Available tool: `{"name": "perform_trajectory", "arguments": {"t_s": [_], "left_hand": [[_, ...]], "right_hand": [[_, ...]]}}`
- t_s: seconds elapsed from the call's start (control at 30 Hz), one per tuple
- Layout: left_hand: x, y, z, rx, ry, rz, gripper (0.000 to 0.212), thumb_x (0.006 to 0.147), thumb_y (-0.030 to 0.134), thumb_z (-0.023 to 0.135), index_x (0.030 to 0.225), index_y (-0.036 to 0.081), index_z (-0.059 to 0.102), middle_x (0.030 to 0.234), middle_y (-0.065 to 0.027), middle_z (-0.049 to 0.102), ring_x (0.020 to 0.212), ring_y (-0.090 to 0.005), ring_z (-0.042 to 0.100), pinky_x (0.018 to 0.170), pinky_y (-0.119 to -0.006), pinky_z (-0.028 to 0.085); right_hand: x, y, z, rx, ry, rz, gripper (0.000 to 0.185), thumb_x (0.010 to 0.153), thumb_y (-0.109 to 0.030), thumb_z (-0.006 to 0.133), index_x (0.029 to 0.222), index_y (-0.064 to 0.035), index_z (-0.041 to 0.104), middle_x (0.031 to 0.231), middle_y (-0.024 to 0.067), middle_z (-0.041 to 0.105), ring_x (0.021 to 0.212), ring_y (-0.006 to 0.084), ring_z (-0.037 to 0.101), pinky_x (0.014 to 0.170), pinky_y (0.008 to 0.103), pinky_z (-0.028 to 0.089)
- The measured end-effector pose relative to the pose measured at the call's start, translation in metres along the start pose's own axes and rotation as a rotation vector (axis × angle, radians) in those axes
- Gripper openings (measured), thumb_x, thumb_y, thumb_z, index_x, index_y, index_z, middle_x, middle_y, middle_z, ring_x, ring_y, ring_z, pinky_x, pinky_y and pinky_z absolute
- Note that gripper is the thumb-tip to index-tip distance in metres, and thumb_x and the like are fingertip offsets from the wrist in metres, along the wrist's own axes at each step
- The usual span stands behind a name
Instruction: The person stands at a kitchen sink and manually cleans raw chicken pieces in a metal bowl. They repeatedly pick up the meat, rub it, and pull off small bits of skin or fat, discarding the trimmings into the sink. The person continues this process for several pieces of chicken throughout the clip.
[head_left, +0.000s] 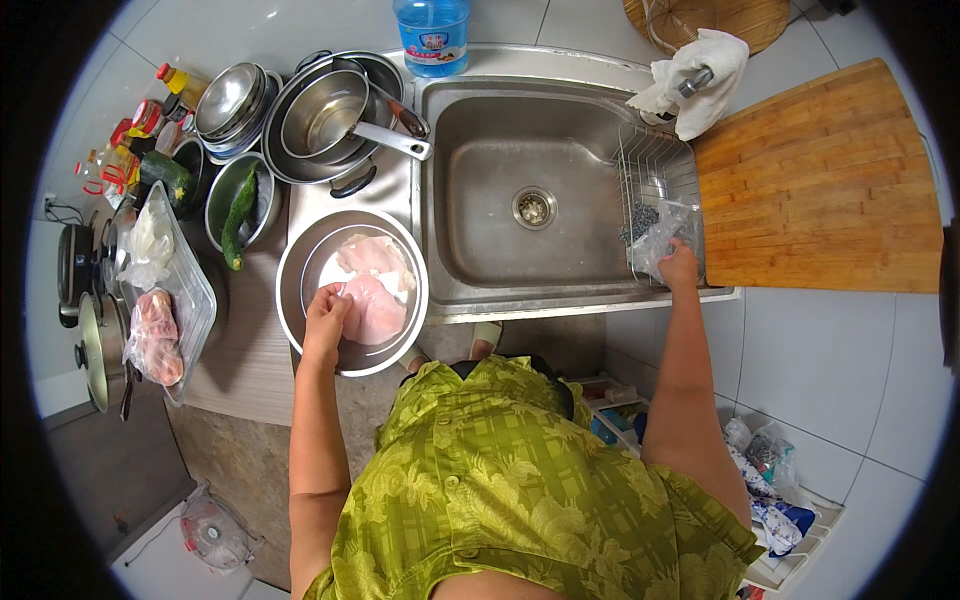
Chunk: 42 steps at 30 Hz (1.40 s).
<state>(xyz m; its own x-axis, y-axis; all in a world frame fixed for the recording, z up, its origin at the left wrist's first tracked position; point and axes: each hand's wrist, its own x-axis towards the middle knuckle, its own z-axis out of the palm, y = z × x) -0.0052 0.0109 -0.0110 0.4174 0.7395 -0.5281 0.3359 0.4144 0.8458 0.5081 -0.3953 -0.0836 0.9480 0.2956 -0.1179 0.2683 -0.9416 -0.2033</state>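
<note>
Pieces of raw, pale pink meat (375, 309) lie in a wide metal bowl (291, 259) left of the sink. My left hand (327, 311) pinches the left edge of the nearer piece between thumb and fingers. Over the wire basket (630, 154) at the sink's right side, my right hand (678, 264) grips a crumpled clear plastic bag (664, 232). A dark scouring pad (640, 222) sits in the basket beside the bag. The steel sink (480, 180) lies between my two hands. My right fingertips are partly hidden by the bag.
Nested pans (326, 116) and stacked metal bowls (227, 101) stand behind the meat bowl. A cucumber (241, 214) rests in a smaller bowl. At left, a tray (196, 300) holds bagged meat (156, 337). A wooden cutting board (817, 187) adjoins the sink; a white cloth (712, 75) hangs over the faucet.
</note>
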Motion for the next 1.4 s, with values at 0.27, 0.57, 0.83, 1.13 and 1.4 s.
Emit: {"name": "perform_trajectory", "arguments": {"t_s": [0.27,0.57,0.83,1.13,1.4], "left_hand": [[-0.006,0.009,0.01,0.017,0.019,-0.003,0.022,0.091,0.01,0.061,0.112,0.005,0.056,0.075,0.0065,0.053,0.061,-0.0025,0.046,0.054,-0.017,0.035],[0.002,0.002,0.002,0.019,-0.009,0.009,0.024,0.09,0.009,0.061,0.112,0.004,0.055,0.077,0.0034,0.056,0.062,-0.0037,0.048,0.053,-0.018,0.037],[0.001,0.0,0.001,0.047,0.02,-0.005,0.023,0.09,0.01,0.061,0.112,0.005,0.055,0.071,0.0061,0.049,0.057,-0.0032,0.043,0.05,-0.019,0.032],[0.001,0.003,0.007,-0.015,0.016,-0.016,0.024,0.089,0.008,0.062,0.112,0.005,0.056,0.068,0.0068,0.046,0.057,-0.0028,0.04,0.05,-0.018,0.032],[-0.014,0.03,0.009,-0.007,-0.033,-0.066,0.04,0.084,-0.005,0.063,0.121,0.001,0.05,0.089,-0.0077,0.06,0.077,-0.0141,0.062,0.064,-0.025,0.052]], "right_hand": [[-0.028,-0.024,-0.025,0.334,0.441,-0.094,0.045,0.078,-0.004,0.063,0.122,-0.0117,0.059,0.086,0.0073,0.069,0.075,0.0256,0.066,0.072,0.0375,0.052],[-0.014,0.007,0.0,0.614,0.243,-0.22,0.05,0.085,0.009,0.051,0.134,-0.0037,0.051,0.102,0.0134,0.069,0.091,0.02,0.064,0.083,0.0272,0.048],[-0.04,-0.016,-0.027,0.488,0.251,-0.282,0.069,0.077,0.009,0.061,0.142,-0.0059,0.041,0.138,0.0171,0.045,0.093,0.0177,0.061,0.082,0.0255,0.049],[-0.063,-0.015,-0.022,0.562,0.29,-0.249,0.067,0.073,0.007,0.064,0.137,-0.0058,0.047,0.134,0.0175,0.046,0.092,0.0225,0.062,0.081,0.0317,0.052],[-0.038,0.046,-0.001,0.623,0.855,-0.156,0.047,0.074,0.015,0.049,0.12,0.0041,0.057,0.115,0.017,0.059,0.101,0.0261,0.06,0.081,0.0292,0.049]]}}
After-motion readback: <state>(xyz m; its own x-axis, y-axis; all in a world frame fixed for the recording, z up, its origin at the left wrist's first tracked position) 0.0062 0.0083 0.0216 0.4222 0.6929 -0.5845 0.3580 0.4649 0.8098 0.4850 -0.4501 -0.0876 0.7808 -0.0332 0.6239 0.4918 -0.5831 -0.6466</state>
